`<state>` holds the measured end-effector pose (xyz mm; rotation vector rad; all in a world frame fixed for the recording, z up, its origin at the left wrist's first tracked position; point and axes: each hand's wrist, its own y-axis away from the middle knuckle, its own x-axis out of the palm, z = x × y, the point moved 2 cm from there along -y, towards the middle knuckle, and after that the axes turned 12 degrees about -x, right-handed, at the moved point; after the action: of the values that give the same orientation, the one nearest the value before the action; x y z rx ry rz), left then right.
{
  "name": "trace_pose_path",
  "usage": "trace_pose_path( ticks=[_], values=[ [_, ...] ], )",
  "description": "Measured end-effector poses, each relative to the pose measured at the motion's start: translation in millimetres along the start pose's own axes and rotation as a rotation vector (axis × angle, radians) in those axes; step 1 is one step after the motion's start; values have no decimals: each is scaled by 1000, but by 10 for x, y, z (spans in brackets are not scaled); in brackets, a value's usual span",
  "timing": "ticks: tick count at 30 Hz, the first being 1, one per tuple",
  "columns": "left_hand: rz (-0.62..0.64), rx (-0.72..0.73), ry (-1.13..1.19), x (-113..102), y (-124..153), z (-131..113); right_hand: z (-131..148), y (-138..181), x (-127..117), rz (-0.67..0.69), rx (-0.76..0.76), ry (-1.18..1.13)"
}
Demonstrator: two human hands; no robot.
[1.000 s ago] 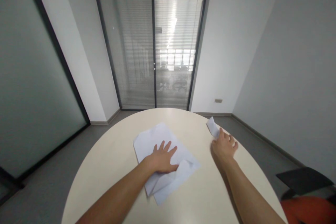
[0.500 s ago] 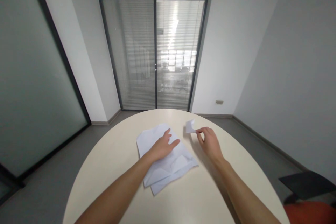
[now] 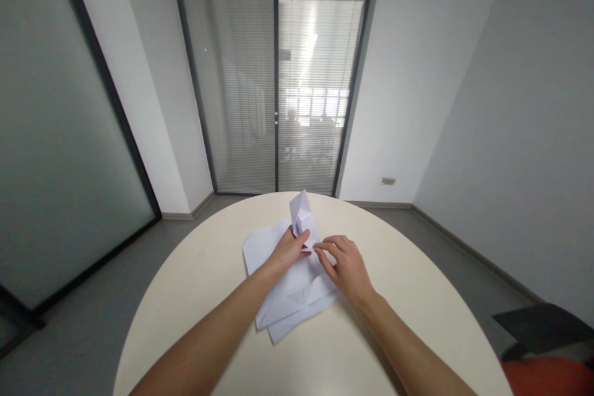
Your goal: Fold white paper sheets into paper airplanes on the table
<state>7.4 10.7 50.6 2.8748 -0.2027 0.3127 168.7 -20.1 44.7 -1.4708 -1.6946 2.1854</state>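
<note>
A small folded white paper piece (image 3: 301,213) stands upright above a loose stack of white sheets (image 3: 283,294) on the round cream table (image 3: 195,297). My left hand (image 3: 288,250) pinches the folded piece near its base, fingers closed on it. My right hand (image 3: 346,267) is beside it, its fingertips pinching the same piece's lower right edge. Both hands rest over the sheets near the table's middle.
Sliding glass doors with blinds (image 3: 276,90) stand beyond the table. A frosted glass wall (image 3: 51,136) runs along the left. A dark chair back (image 3: 542,325) and an orange seat (image 3: 552,377) sit at the lower right.
My right hand carried the small folded paper from the table's right side to the middle. My left hand lifted off the sheets and took hold of it too.
</note>
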Motion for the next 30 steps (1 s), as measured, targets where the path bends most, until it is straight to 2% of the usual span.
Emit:
trace_pose_path(
  ticks=[4, 8, 17, 22, 25, 30],
  values=[
    [95, 21, -8, 33, 73, -44, -50, 39, 50, 12, 56, -13],
    [202, -28, 80, 35, 105, -52, -65, 61, 68, 29, 97, -37],
    [289, -64, 76, 67, 120, -31, -96, 52, 127, -26, 227, -154],
    [252, -93, 38, 48, 101, 10, -116, 76, 204, 11, 278, -225],
    [167, -123, 114, 9, 55, 48, -71, 63, 187, 41, 289, -253],
    [71, -277, 290, -46, 12, 25, -1, 29, 141, 67, 244, -262]
  ],
)
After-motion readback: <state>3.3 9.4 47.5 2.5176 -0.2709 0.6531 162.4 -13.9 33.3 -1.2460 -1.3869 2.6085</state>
